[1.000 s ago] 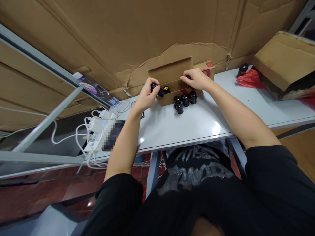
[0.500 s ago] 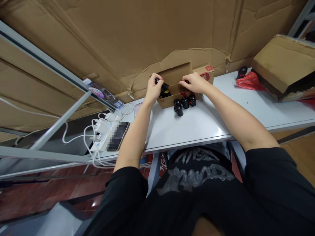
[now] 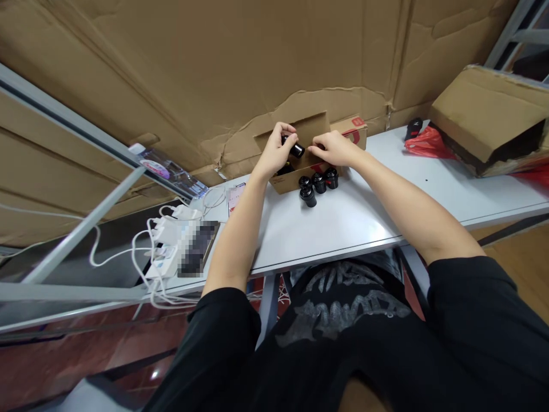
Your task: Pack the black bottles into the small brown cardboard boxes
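Observation:
My left hand [image 3: 278, 147] grips a glossy black cylindrical piece [image 3: 297, 149], tilted, above the left part of an open cardboard box [image 3: 295, 182]. My right hand [image 3: 332, 149] has its fingers curled together over the box's right part; a dark bit shows by the fingertips, too hidden to name. Inside the box, below my left hand, lies another dark piece [image 3: 285, 168]. Several black capped cylinders stand close together against the box's front, among them a nearer one [image 3: 308, 197] and one with a red mark [image 3: 331, 178].
A power strip with white cables [image 3: 171, 229] and a blurred-out phone [image 3: 198, 249] lie at left. Behind them a plastic bottle [image 3: 171, 171] leans by the metal frame. At right are a larger torn carton [image 3: 484, 117], a red plastic bag [image 3: 429, 143] and a black cylinder [image 3: 414, 128].
My left hand has moved right, and the black piece in it now points toward my right hand. My right hand stays over the box. The view has shifted slightly.

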{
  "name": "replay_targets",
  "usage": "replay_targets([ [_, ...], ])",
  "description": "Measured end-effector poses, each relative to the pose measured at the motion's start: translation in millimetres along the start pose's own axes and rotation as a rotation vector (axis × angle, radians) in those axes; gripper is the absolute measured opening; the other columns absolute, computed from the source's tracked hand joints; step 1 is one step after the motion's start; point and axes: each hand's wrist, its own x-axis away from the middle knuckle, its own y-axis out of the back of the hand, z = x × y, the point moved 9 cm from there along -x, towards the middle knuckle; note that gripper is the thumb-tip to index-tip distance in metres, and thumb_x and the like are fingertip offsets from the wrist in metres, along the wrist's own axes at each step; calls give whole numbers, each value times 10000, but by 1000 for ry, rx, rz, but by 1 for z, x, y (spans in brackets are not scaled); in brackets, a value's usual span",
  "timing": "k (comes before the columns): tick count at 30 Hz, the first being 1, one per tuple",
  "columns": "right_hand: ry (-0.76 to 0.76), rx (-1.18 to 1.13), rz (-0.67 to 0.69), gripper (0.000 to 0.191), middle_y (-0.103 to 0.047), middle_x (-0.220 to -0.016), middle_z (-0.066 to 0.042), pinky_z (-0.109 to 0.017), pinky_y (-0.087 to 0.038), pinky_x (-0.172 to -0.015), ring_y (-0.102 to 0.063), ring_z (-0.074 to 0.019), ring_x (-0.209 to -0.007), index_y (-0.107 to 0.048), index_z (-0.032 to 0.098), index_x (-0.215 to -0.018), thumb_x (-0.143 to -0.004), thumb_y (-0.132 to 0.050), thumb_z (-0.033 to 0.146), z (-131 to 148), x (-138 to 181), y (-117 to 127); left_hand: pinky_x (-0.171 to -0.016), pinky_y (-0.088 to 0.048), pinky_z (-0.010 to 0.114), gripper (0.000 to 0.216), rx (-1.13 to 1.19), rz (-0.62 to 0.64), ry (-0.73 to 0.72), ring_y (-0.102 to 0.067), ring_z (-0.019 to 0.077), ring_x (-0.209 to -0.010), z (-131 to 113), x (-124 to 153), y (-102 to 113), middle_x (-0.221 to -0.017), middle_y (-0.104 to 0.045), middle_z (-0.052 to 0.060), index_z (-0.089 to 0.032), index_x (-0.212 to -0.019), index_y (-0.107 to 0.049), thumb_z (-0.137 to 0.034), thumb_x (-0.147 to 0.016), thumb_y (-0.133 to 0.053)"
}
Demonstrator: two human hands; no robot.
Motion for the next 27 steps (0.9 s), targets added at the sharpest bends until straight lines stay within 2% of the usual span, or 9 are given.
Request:
replay_targets([
  [2,12,-25,-15,364,-761,-915,-77,-466,-501,-908,-636,-291,-871,-530,302,-883,-1213,-676,348,-4,-1,0,-946,-754,414,558,54,4,63,-812,257,-1051,5,-1,-4,-1183,-841,93,-320,-1278,-748,-852,-1145,-851],
  [4,19,-55,-38,295,-767,-924,-73,-475,-517,-917,-662,-302,-887,-577,298,-921,-1192,-679,355,-8,-2,0,-936,-768,429,521,62,13,100,-824,255,-1018,7,-6,-10,-1167,-836,96,-304,-1299,-769,-814,-1195,-800],
  [7,40,-133,-57,199,-812,-996,-83,-483,-539,-936,-713,-321,-938,-629,291,-1015,-1148,-721,408,-12,-1,2,-1064,-771,492,380,16,54,91,-847,284,-1125,6,-19,-21,-1178,-798,92,-288,-1333,-791,-656,-1242,-783],
  [10,68,-205,-60,292,-822,-1041,-87,-481,-531,-939,-701,-317,-939,-622,290,-1072,-1103,-777,536,-11,-1,2,-1268,-705,535,309,-8,102,1,-827,312,-1301,0,-30,-33,-1247,-784,101,-284,-1360,-779,-564,-1234,-808],
  [13,73,-234,-69,382,-796,-1016,-77,-467,-503,-915,-655,-295,-907,-615,287,-1050,-1095,-773,632,-7,-1,3,-1367,-644,545,399,1,91,-101,-798,335,-1395,-8,-32,-35,-1320,-785,117,-307,-1406,-734,-658,-1230,-804],
  [17,36,-240,-79,358,-751,-953,-57,-449,-479,-890,-616,-275,-889,-597,284,-990,-1095,-759,585,1,-1,3,-1394,-613,550,457,4,125,-152,-787,354,-1437,-22,-25,-34,-1356,-776,127,-317,-1412,-712,-710,-1208,-826],
  [20,-3,-220,-41,323,-781,-982,-61,-445,-522,-919,-640,-283,-935,-640,274,-1005,-1078,-795,548,7,1,2,-1351,-631,543,378,22,191,-83,-792,354,-1418,-32,-19,-32,-1285,-780,110,-284,-1348,-738,-582,-1181,-899],
  [23,-40,-244,-27,330,-864,-1146,-100,-462,-587,-1011,-706,-315,-1051,-747,243,-1177,-1106,-800,561,9,3,3,-1261,-671,507,323,49,258,-1,-814,335,-1313,-40,-15,-27,-1180,-794,77,-261,-1255,-762,-386,-1074,-997],
  [27,-52,-310,-25,421,-904,-1276,-121,-481,-635,-1084,-777,-352,-1192,-771,234,-1358,-1095,-854,552,12,4,2,-1181,-698,482,353,52,337,10,-838,303,-1205,-49,-11,-17,-1167,-828,55,-252,-1195,-789,-170,-926,-1002],
])
